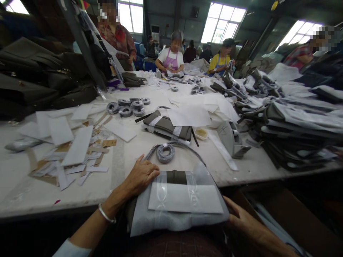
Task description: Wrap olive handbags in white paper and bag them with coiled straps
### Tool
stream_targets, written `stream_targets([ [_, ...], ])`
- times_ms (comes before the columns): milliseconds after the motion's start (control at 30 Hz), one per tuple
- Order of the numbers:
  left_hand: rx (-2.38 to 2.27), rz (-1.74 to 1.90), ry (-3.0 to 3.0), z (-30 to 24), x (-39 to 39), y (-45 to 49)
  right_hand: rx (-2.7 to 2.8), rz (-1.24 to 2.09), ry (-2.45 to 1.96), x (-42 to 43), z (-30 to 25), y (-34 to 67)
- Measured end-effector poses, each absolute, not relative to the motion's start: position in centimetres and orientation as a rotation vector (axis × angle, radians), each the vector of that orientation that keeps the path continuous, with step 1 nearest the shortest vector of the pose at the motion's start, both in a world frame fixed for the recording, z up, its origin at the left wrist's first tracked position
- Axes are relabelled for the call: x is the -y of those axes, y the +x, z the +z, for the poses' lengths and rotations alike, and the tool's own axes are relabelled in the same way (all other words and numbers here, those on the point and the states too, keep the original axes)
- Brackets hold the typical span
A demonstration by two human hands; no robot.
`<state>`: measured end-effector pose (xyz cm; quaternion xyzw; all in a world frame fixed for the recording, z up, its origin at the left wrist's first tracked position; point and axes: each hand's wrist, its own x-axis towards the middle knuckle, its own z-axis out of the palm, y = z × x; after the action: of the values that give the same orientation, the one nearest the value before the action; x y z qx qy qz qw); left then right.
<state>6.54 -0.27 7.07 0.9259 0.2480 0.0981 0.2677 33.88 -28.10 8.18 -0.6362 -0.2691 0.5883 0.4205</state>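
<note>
A dark olive handbag wrapped in white tissue and clear plastic (177, 200) lies at the near table edge, partly on my lap. My left hand (140, 175) rests on its upper left corner, fingers curled over the wrapping. My right hand (242, 218) lies against the bag's lower right side, fingers partly under it. A coiled grey strap (165, 152) sits just beyond the bag. Another wrapped olive bag (167, 126) lies further back at the centre.
White paper sheets and cardboard scraps (72, 146) litter the table's left. Several grey strap coils (130, 106) sit mid-table. Stacked wrapped bags (292, 125) fill the right side, dark bags (34, 82) the left. Other people work at the far end.
</note>
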Motion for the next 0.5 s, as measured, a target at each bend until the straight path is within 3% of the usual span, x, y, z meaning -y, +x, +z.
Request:
stream_targets([
  [233, -0.72, 0.246, 2.527, 7.3, 0.1, 6.5, 0.557, 1.28, -1.542, 26.8, 6.8, 33.0],
  [500, -0.823, 0.321, 2.578, 6.6, 0.3, 5.8, 0.717, 1.125, -1.778, 25.7, 5.0, 34.9],
])
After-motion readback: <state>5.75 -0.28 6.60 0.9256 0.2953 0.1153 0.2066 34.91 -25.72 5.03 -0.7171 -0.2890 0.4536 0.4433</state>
